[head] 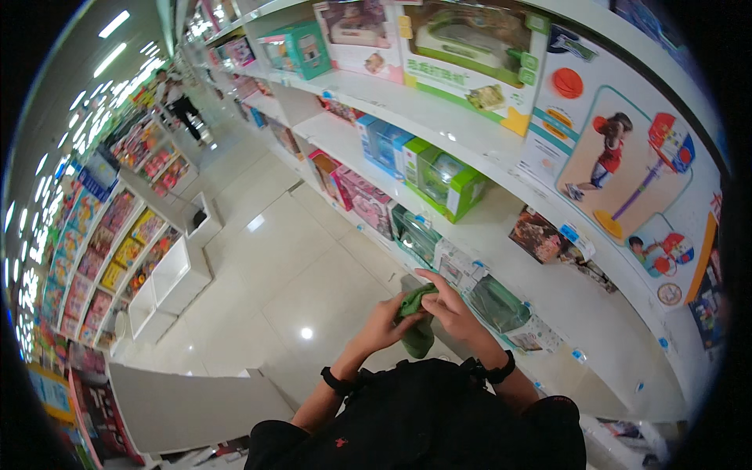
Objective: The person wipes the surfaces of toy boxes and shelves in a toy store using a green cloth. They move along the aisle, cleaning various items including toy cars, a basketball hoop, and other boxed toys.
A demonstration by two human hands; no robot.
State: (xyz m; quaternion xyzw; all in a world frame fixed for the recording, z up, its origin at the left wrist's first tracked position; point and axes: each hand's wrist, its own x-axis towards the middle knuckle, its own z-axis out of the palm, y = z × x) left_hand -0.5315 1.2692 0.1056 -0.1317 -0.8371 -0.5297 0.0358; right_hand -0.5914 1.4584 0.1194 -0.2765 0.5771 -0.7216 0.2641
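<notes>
A bunched green cloth (418, 341) is held between my two hands in front of my body, with its loose end hanging below them. My left hand (385, 323) grips it from the left side. On the other side, my right hand (449, 308) pinches its upper part, the index finger stretched out away from the cloth. Just beyond my right hand, boxed toys with clear windows (496, 302) line the low white shelf. A black band circles each of my wrists.
White shelving (470, 132) on the right bears a green toy box (443, 176), a blue box (382, 144) and a large basketball-hoop box (623, 158). Left across the tiled floor (305, 270) stand white bins (170, 282) and a magazine-like display rack (111, 252). A person (179, 103) is farther up the aisle.
</notes>
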